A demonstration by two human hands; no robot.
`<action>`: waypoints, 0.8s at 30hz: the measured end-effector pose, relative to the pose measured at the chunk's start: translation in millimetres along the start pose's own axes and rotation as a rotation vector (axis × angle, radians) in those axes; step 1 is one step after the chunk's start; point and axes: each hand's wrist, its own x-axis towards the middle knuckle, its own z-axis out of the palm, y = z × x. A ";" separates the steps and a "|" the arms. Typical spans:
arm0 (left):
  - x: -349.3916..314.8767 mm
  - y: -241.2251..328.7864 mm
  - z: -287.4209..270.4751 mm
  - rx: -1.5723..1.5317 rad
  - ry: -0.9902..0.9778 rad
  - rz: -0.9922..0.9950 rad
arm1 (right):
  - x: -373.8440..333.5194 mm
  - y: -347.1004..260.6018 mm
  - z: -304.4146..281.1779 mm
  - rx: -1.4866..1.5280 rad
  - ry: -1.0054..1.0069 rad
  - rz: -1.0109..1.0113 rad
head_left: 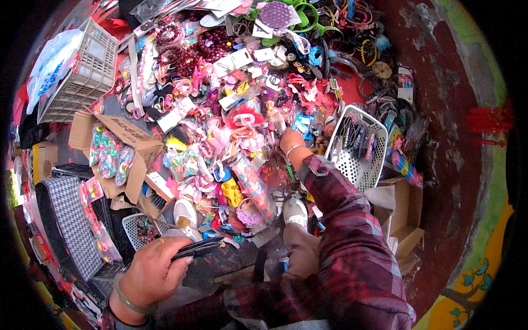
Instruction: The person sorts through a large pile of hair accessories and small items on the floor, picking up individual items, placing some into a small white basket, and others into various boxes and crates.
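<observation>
Low at the left, my left hand (155,268) is closed, thumb on top, around a thin, flat black item (199,248) whose exact kind I cannot make out. My right hand (293,142) reaches forward into a heap of hair accessories, its fingers curled downward. What those fingers hold, if anything, is too small to tell. Just beyond them lie a blue packet (303,124) and a pale pink comb-like piece (277,117). A red and white hair bow (243,119) rests left of this hand. Closer to me are a yellow scrunchie (231,192) and a clear bag of colourful small pieces (253,184).
A white perforated basket (379,140) with dark clips stands to the right. Cardboard boxes flank the heap, one (140,144) holding bagged items. A pale plastic crate (91,69) is at far left. My shoes (296,213) are at the heap's near edge.
</observation>
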 end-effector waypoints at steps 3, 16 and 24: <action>-2.8 -1.4 -1.3 -0.003 -0.012 -0.015 | -4.3 -6.2 -15.9 -0.049 0.035 0.004; -1.4 -2.3 -2.1 -0.025 -0.037 -0.019 | 86.5 56.5 -23.6 -0.797 -0.196 -0.294; -7.8 -3.7 -3.2 -0.011 -0.033 -0.049 | 54.3 21.3 -54.8 -0.695 -0.192 -0.352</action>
